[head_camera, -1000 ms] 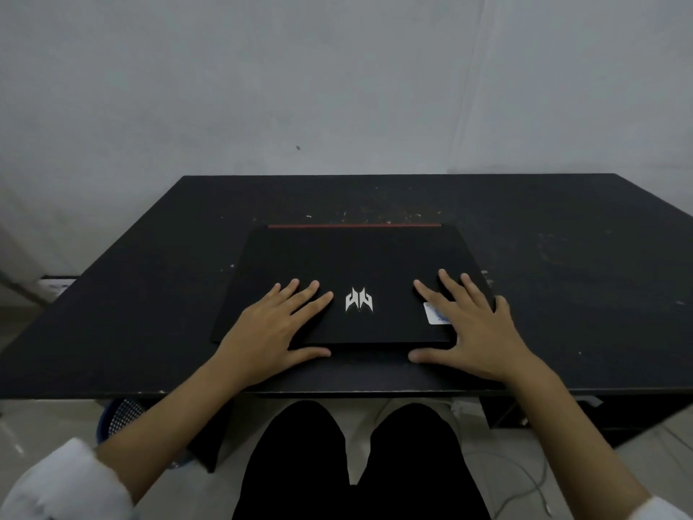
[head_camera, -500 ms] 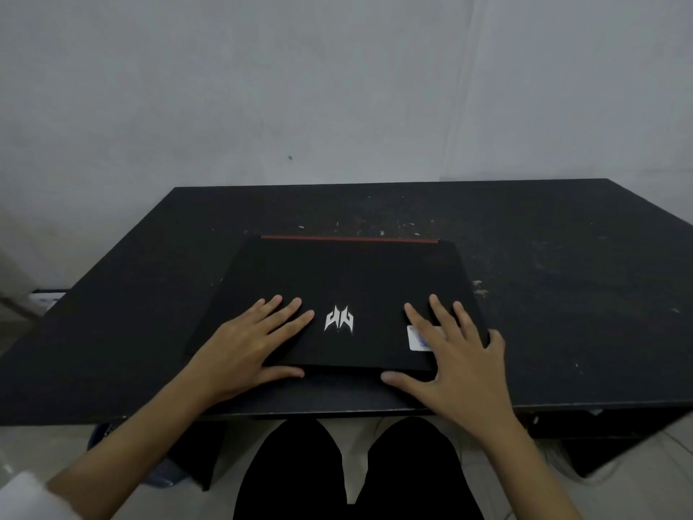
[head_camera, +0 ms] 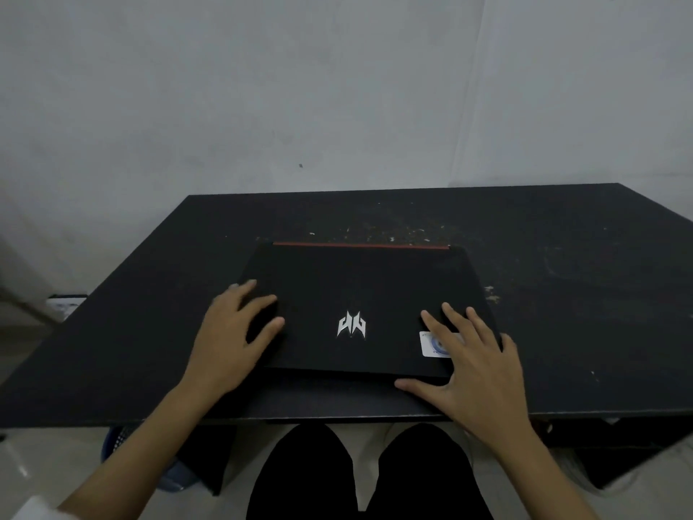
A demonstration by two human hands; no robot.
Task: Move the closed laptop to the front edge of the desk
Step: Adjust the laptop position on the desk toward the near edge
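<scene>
The closed black laptop point(head_camera: 360, 294), with a silver logo and a red strip along its back, lies flat in the middle of the black desk point(head_camera: 585, 313). Its front edge sits a short way back from the desk's front edge. My left hand point(head_camera: 232, 332) is blurred, with fingers spread over the lid's left side and fingertips near the left edge. My right hand point(head_camera: 476, 369) lies flat on the lid's front right corner and partly covers a white sticker point(head_camera: 431, 345). Its thumb rests on the desk against the laptop's front edge.
A grey wall rises right behind the desk. My legs in black are under the desk's front edge. A blue mesh basket point(head_camera: 120, 441) stands on the floor at the lower left, and a white box point(head_camera: 65, 304) lies beyond the desk's left side.
My left hand has slid up and to the left across the lid, its thumb leaving the front edge. My right hand and the laptop have kept their place on the desk.
</scene>
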